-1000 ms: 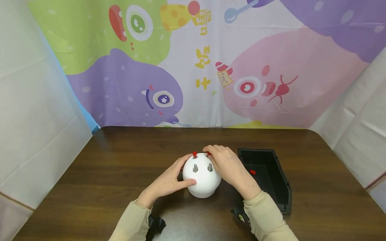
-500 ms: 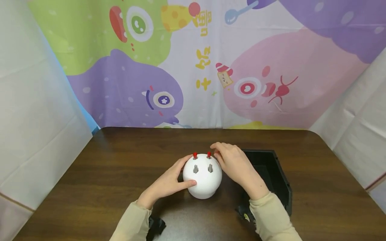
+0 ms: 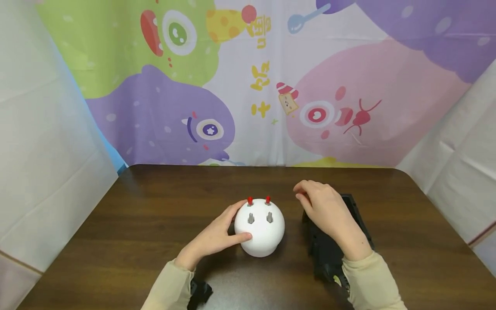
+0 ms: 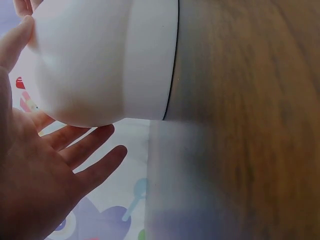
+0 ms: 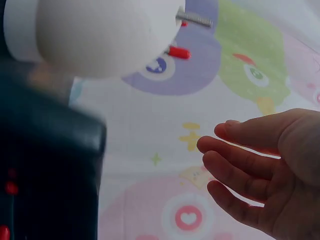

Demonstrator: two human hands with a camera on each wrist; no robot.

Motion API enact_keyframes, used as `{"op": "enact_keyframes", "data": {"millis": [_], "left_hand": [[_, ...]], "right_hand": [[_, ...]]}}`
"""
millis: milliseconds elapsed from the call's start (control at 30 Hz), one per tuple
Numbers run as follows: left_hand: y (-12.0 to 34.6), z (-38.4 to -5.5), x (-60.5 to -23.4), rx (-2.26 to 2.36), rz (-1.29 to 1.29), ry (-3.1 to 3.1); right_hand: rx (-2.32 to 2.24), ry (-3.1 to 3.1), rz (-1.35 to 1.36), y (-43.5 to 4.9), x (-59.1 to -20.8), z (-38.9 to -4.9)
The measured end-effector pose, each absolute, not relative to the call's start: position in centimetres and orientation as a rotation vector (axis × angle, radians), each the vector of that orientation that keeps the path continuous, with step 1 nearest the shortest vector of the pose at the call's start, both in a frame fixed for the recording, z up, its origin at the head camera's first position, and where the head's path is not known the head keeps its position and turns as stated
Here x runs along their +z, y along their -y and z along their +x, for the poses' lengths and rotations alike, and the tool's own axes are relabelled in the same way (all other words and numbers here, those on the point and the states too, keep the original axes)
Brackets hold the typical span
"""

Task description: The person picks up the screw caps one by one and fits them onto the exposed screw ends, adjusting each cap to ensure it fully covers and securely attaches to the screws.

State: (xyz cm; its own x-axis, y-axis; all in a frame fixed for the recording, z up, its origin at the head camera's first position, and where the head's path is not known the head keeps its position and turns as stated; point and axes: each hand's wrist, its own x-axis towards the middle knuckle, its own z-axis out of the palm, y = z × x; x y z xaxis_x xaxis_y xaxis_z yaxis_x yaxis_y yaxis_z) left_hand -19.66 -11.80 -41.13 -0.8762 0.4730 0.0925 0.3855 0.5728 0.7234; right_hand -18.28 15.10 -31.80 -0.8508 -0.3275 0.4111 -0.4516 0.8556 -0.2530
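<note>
White dome [image 3: 266, 237], left hand [image 3: 216, 231] gripping; right hand [image 3: 327, 209] near tray [image 3: 326, 250]

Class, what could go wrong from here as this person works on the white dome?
First, the white dome may twist or slide if the left hand, the only one touching it, loosens. Second, the small red pieces in the black tray could slip if the empty right hand picks one up. Third, the right forearm overlaps the tray in the head view, so it might bump it.
</note>
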Motion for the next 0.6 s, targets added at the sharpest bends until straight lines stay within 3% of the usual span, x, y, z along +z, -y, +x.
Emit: {"op": "enact_keyframes", "data": {"millis": [600], "left_hand": [[11.9, -19.6, -41.2, 1.204, 0.718, -2.679]], "right_hand": [[0.483, 2.660, 0.437, -19.9, -32.1, -18.4]]}}
